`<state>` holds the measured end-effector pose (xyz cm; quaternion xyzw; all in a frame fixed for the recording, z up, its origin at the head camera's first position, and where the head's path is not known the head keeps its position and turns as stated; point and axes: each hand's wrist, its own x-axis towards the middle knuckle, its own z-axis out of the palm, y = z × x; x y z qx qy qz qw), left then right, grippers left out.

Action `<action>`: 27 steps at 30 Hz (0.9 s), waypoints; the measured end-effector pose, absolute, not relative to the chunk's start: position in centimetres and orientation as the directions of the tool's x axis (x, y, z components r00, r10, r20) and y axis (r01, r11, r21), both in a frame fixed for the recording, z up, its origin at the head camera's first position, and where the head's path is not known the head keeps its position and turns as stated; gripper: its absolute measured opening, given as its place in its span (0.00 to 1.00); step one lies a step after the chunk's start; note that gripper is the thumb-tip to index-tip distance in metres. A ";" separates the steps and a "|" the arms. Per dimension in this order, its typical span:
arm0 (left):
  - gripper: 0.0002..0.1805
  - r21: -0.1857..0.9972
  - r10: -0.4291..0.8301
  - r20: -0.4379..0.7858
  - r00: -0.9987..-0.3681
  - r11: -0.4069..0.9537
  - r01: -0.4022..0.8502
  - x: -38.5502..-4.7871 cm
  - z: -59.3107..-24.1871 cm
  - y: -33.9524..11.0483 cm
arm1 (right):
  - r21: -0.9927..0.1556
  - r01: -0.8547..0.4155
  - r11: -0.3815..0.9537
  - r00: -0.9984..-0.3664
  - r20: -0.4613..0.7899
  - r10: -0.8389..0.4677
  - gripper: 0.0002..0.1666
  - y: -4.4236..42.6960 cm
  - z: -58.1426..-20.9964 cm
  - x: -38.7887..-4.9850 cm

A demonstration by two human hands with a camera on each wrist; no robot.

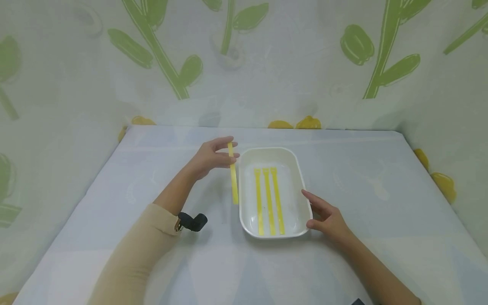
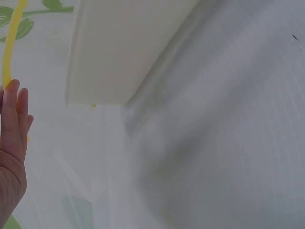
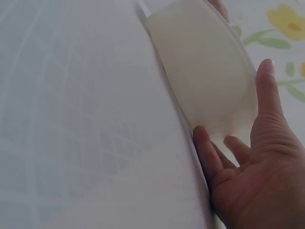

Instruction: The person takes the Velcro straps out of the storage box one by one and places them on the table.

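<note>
My left hand (image 1: 213,156) pinches a long, thin yellow strip (image 1: 234,186) between thumb and fingers. The strip hangs just outside the left wall of a white rectangular tray (image 1: 249,153). In the left wrist view the strip (image 2: 8,47) sticks up, slightly bent, from the fingertips. Side by side inside the tray lie three yellow strips (image 1: 269,199) with wider, notched ends pointing away from me. My right hand (image 1: 329,220) rests against the tray's right side, its fingers extended to the rim. The right wrist view has fingertips (image 3: 201,133) touching the tray's outer wall (image 3: 205,71).
A pale patterned cloth (image 1: 373,182) covers the table under the tray. Behind and at both sides rise curtains (image 1: 286,63) with green leaf prints. A black camera mount (image 1: 192,222) is strapped to my left wrist.
</note>
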<state>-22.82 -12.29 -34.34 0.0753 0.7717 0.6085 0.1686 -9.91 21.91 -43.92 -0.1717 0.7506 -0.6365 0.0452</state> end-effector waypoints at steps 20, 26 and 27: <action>0.41 0.956 0.363 -0.227 -0.904 0.262 -0.134 -20.3 -38.9 -16.4 | -0.969 -0.201 0.145 -0.939 0.148 -0.311 0.42 21.9 -43.9 -9.8; 0.41 0.937 0.336 -0.270 -0.902 0.308 -0.166 -19.9 -40.4 -16.4 | -0.972 -0.199 0.124 -0.935 0.151 -0.320 0.42 21.9 -43.9 -9.9; 0.41 0.938 0.339 -0.262 -0.904 0.310 -0.155 -19.8 -40.7 -16.4 | -0.972 -0.198 0.125 -0.936 0.150 -0.318 0.42 21.9 -43.9 -9.9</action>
